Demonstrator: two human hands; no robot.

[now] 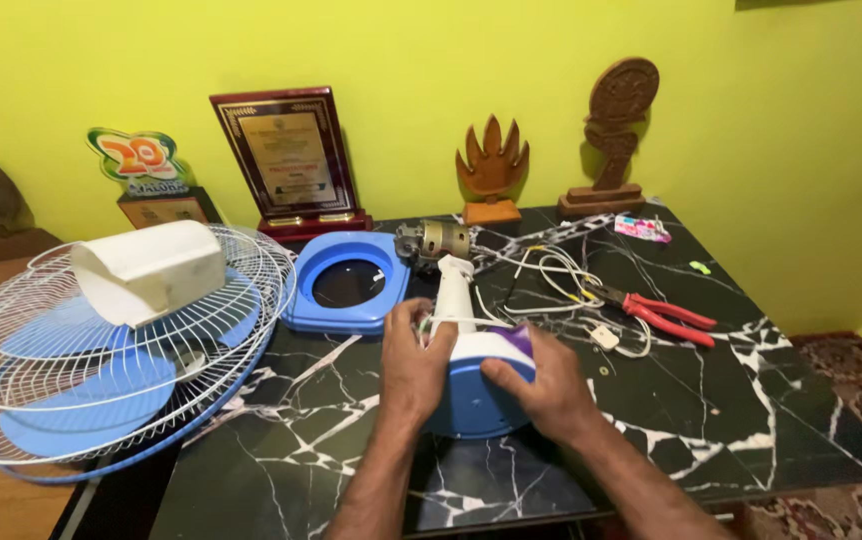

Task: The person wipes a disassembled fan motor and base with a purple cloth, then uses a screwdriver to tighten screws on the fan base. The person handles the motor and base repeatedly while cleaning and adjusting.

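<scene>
A table fan's blue and white base (474,392) lies tilted on the black marble table (751,410), its white neck (453,292) pointing away toward a bare metal motor (433,240). My left hand (414,365) grips the base's left side near the neck. On the right side my right hand (545,385) clasps it, fingers over the blue underside and purple top edge. White wires (561,280) trail from the neck across the table.
White wire fan guards with blue blades (101,350) and a white motor cover (151,268) lie at the left. A blue ring-shaped cover (346,282) sits beside them. Red-handled pliers (663,316) lie at the right. Wooden trophies and a plaque (291,160) line the yellow wall.
</scene>
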